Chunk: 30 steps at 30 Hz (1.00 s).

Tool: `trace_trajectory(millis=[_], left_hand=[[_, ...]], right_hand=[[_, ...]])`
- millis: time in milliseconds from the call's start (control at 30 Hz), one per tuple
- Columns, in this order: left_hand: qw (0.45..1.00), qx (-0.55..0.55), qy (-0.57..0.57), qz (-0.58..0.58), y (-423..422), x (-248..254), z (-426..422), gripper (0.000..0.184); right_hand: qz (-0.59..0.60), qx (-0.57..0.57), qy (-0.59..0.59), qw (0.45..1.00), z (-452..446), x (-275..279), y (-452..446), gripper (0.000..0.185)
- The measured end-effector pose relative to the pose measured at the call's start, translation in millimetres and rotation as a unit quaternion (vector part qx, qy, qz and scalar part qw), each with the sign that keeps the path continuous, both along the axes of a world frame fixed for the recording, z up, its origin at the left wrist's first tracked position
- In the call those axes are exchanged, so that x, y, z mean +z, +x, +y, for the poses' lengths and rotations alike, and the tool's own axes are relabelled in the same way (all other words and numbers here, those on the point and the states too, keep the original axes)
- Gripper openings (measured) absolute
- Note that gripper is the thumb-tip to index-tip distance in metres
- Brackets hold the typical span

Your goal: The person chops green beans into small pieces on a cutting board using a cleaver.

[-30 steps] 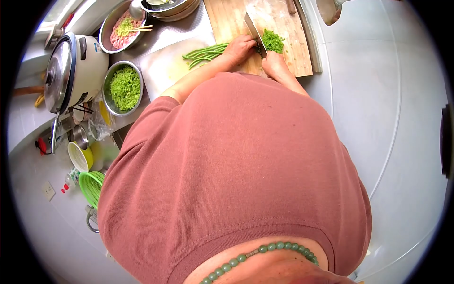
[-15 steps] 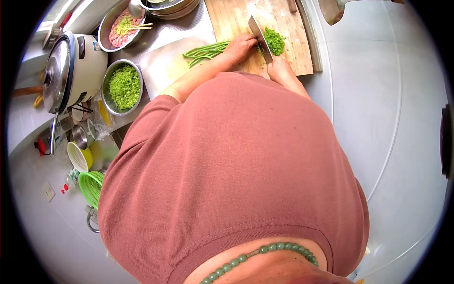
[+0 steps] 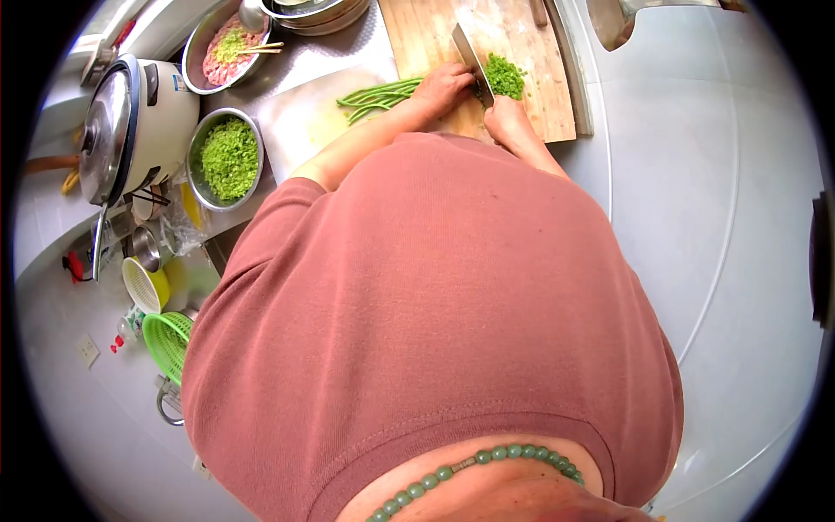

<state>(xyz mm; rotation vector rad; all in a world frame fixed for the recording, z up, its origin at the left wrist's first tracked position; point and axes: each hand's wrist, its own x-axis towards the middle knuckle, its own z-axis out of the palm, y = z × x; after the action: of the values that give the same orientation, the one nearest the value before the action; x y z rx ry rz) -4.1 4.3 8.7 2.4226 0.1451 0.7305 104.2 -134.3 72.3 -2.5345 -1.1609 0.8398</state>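
Note:
My right hand [image 3: 509, 120] is closed round the handle of a cleaver [image 3: 474, 65], whose blade stands on edge over the wooden cutting board [image 3: 426, 30]. Just left of the blade, my left hand [image 3: 445, 87] is closed on a bundle of green beans [image 3: 378, 97]. The long ends of the beans stick out to the left, past the board's edge; the ends under my fingers are hidden. Right of the blade lies a small heap of finely chopped green beans [image 3: 504, 76].
Left on the counter stand a bowl of chopped greens [image 3: 257, 170], a bowl of minced meat [image 3: 193, 65] with a ladle and chopsticks, and a rice cooker [image 3: 165, 113]. Green [image 3: 161, 344] and yellow baskets [image 3: 156, 291] sit lower left. Another knife handle [image 3: 539, 12] lies at the board's far edge.
The cleaver and my right hand have shifted slightly to the left and away from me, closer to my left hand. My left hand keeps its hold on the beans.

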Motion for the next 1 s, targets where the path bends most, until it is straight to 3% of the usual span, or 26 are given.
trace_trajectory(millis=[267,367,567,667,1000], left_hand=[[0.999,-0.007,0.033,0.003,-4,6,-1,0.023],[0.999,0.008,0.033,0.013,-1,0,-2,0.023],[0.999,0.022,0.024,0.030,0,-2,-4,0.018],[1.000,0.018,0.018,-0.014,0,0,-5,0.017],[1.000,0.010,0.016,-0.010,0,2,-3,0.017]], right_hand=[[-0.045,0.032,0.030,0.998,-4,-8,2,0.025],[0.016,0.000,-0.019,1.000,2,14,-2,0.025],[0.046,-0.048,0.026,0.997,-8,11,-3,0.028],[0.060,-0.041,0.036,0.997,-15,40,-11,0.031],[0.005,-0.004,-0.051,0.999,-15,32,-10,0.031]])
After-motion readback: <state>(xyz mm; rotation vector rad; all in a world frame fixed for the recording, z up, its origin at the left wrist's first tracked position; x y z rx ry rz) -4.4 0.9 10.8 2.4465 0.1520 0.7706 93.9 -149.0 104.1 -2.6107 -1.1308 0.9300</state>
